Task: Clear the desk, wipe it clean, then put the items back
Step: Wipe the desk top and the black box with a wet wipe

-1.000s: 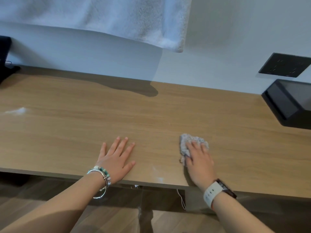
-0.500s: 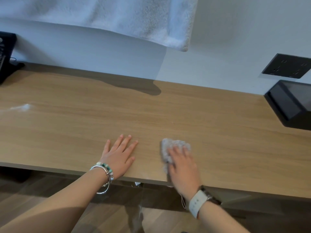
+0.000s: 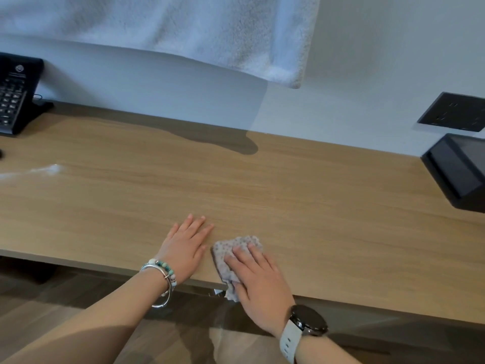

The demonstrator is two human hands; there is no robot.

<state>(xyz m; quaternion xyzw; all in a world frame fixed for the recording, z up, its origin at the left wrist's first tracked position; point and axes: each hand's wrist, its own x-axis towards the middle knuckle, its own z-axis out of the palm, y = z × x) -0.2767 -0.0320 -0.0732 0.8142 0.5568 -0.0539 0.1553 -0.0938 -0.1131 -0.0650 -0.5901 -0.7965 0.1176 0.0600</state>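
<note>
Head view, right fingers (image 3: 253, 257) flat on cloth (image 3: 224, 249)

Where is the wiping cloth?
In the head view, the cloth lies at the near edge of the desk, under the right hand, just right of the flat left hand.

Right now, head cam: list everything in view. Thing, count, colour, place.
desk: 1, light wood, spans the frame
cloth: 1, grey speckled, at the desk's front edge, partly hanging over it
white smear: 1, white, desk's left side
telephone: 1, black, far left at the back of the desk
screen device: 1, black, right end of the desk
socket panel: 1, black, on the wall above the screen device
towel: 1, white, hanging at the top
bracelets: several, silver and teal beads, left wrist
watch: 1, dark face, white strap, right wrist
left hand: flat on the desk beside the cloth
right hand: presses on the cloth
</note>
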